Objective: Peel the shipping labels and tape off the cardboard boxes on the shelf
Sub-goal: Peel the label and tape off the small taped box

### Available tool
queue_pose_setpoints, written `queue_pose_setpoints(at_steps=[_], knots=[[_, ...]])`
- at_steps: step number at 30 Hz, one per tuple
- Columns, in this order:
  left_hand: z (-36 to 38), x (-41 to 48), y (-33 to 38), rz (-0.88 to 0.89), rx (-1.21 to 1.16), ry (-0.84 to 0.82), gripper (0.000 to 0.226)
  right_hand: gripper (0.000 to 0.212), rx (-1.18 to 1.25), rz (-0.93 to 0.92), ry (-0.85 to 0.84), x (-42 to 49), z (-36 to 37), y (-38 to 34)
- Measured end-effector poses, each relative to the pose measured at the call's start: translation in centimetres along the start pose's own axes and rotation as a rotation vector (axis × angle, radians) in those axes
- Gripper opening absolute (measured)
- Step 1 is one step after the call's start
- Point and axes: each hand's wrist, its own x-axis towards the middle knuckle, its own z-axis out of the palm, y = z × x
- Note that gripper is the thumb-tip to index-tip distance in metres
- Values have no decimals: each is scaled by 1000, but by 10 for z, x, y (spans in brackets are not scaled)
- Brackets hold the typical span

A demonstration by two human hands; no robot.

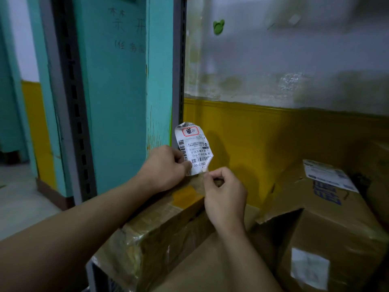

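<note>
L hand [166,165] pinches lower-left edge of a crumpled white shipping label [192,147], held upright w/ barcodes and a red-framed stamp facing the camera. R hand [223,192], fingers curled, pinches the label's lower-right corner; a bit of clear tape seems to hang there, hard to tell. Both hands sit just above the far end of a long taped box [160,226] beside the gray shelf upright [179,60]. To the rt, a torn box [294,205] w/ a label on top [328,175]; nearer, another box w/ a white sticker [309,268]. Green frog sticker [219,27] on the wall.
</note>
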Motion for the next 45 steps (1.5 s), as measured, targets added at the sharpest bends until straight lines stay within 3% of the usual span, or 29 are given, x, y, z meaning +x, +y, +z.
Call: queue_pose_setpoints(at_steps=[11, 18, 25, 29, 45], knots=[[-9, 2, -9, -105, -111, 159, 37, 15, 12, 41, -21, -3, -7, -5], [-7, 4, -8, -93, -143, 153, 32, 13, 1, 10, -47, -2, -6, -2], [-26, 5, -2, -158, -389, 151, 24, 12, -123, -93, -80, -2, -11, -5], [-40, -1, -11, -160, -277, 49, 26, 11, -185, -143, -106, 1, -16, -7], [-57, -33, -22, -32, -40, 70, 27, 19, -380, -160, -136, 0, -27, -20]])
